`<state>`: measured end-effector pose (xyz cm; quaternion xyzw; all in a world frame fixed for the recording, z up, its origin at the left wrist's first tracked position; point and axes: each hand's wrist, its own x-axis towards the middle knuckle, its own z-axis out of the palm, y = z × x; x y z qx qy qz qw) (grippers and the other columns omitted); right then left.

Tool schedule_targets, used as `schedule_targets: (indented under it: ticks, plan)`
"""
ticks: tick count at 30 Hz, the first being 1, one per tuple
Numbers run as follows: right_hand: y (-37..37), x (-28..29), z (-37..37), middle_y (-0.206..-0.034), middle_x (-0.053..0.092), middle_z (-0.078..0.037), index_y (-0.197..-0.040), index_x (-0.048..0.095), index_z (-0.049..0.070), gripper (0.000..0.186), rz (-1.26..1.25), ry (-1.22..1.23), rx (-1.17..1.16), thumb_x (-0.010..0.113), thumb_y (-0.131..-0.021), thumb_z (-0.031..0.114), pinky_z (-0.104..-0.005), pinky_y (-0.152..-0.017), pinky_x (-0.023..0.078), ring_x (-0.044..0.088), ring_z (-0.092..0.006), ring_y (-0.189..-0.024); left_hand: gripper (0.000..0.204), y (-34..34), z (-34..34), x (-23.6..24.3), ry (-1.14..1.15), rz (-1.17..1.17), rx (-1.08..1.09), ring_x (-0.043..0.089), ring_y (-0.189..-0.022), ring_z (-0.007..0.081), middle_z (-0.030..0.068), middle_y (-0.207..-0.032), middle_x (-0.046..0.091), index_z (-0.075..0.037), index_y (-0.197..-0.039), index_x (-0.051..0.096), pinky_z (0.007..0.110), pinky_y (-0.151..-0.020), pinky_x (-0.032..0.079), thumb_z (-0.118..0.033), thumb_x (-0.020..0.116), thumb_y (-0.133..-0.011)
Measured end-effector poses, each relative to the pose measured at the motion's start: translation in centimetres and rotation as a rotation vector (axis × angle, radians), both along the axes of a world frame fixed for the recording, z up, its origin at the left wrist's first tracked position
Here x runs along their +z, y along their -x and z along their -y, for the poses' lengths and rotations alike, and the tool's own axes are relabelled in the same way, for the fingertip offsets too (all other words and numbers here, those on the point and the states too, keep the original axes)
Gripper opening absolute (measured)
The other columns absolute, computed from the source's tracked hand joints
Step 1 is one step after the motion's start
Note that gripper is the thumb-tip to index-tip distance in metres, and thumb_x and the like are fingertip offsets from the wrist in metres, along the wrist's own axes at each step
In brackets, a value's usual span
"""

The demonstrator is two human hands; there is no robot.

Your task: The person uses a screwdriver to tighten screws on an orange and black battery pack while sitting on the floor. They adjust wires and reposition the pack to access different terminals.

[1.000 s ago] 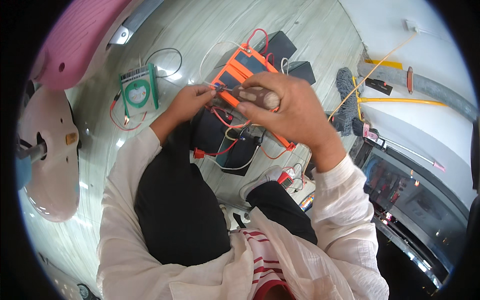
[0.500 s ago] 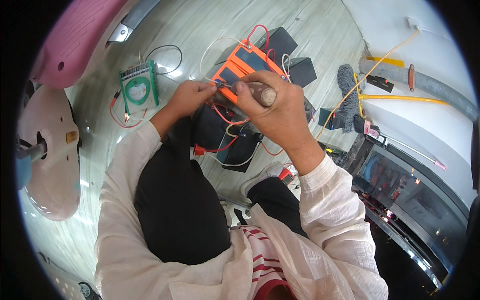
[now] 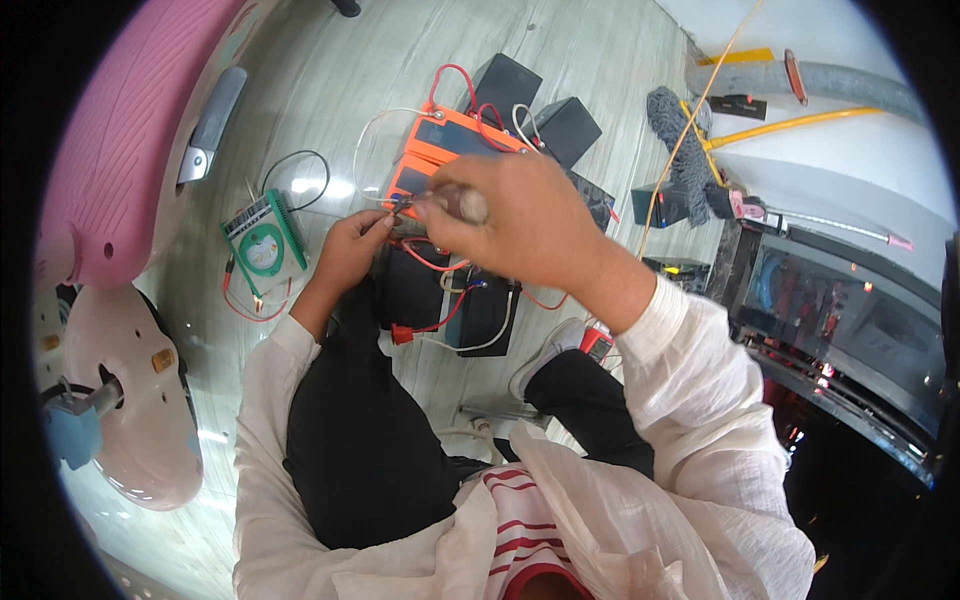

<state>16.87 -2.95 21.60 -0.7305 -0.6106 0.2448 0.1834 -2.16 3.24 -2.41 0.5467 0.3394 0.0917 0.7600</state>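
Note:
My right hand (image 3: pixel 525 205), slightly blurred, is closed round the brown handle of a screwdriver (image 3: pixel 466 204). The tool's tip points left toward a corner terminal of an orange battery (image 3: pixel 408 178), where I cannot make out the contact. At that same terminal, the fingertips of my left hand (image 3: pixel 348 250) pinch something small, perhaps the wire end, mostly hidden by the fingers. From there a white wire (image 3: pixel 358 145) loops up to another orange-topped battery (image 3: pixel 455 137). Below my hands stand black batteries (image 3: pixel 410 290) with red and white leads and a red connector (image 3: pixel 402 334).
A green-and-white device (image 3: pixel 262 248) with clip leads lies to the left. Further left are pink (image 3: pixel 130 130) and pale scooter body parts (image 3: pixel 130 400). More black batteries (image 3: pixel 505 82) stand behind. At right are a grey mop (image 3: pixel 672 150), a glass-fronted cabinet (image 3: pixel 840 320) and a red meter (image 3: pixel 597 343).
My right hand has rolled over the screwdriver handle, its back now turned more upward. My left hand keeps its pinch at the terminal. The whole view has shifted a little.

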Motion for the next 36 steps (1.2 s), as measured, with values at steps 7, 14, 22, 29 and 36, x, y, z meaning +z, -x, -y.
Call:
schedule_targets:
  ticks: [7,14,22,29,36]
  plan:
    - [-3.4,8.4,-2.8,-0.076,0.071,-0.007,-0.096,0.073,0.003,0.019,-0.132,-0.589,0.193,0.067,-0.092,0.02,-0.0301,-0.063,0.05,0.063,-0.018,-0.066,0.033,0.8,0.0,0.1,-0.031,-0.101,0.018,0.065,-0.091,0.0131,0.0079,-0.098,0.072,0.006,-0.116,0.067,0.027,-0.084,0.05,-0.023,0.06,-0.101]
    - [-5.4,14.7,14.1,-0.081,0.07,-0.006,-0.101,0.071,0.002,0.034,-0.215,-0.222,-0.757,0.064,-0.091,0.033,-0.0207,-0.05,0.04,0.051,-0.0066,-0.055,0.033,1.8,0.1,0.6,-0.105,-0.185,0.039,0.06,-0.086,0.0104,0.0045,-0.098,0.069,0.003,-0.115,0.067,0.024,-0.079,0.048,-0.026,0.06,-0.101]
    - [0.6,12.8,31.5,-0.081,0.069,-0.007,-0.104,0.067,-0.003,0.034,-0.482,-0.467,-1.296,0.061,-0.095,0.029,-0.0196,-0.05,0.035,0.046,-0.0048,-0.056,0.032,2.8,0.4,7.2,-0.188,-0.158,0.13,0.064,-0.091,0.0136,0.0067,-0.1,0.07,0.002,-0.116,0.067,0.028,-0.082,0.051,-0.026,0.059,-0.102]
    - [0.9,13.2,30.1,-0.094,0.071,-0.008,-0.104,0.068,-0.003,0.03,-0.402,-0.714,-1.096,0.069,-0.092,0.024,-0.0263,-0.076,0.051,0.064,-0.0125,-0.086,0.029,3.7,1.5,23.1,-0.319,0.039,0.225,0.068,-0.097,0.019,0.011,-0.102,0.07,0.003,-0.117,0.065,0.032,-0.092,0.053,-0.021,0.056,-0.103]
    - [1.4,14.0,31.2,-0.088,0.074,-0.009,-0.1,0.069,-0.003,0.033,-0.431,-0.775,-1.062,0.072,-0.09,0.028,-0.0262,-0.075,0.052,0.067,-0.0123,-0.082,0.029,5.7,7.3,36.0,-0.529,0.192,0.176,0.068,-0.097,0.021,0.0123,-0.1,0.07,0.004,-0.115,0.065,0.035,-0.092,0.054,-0.02,0.054,-0.104]
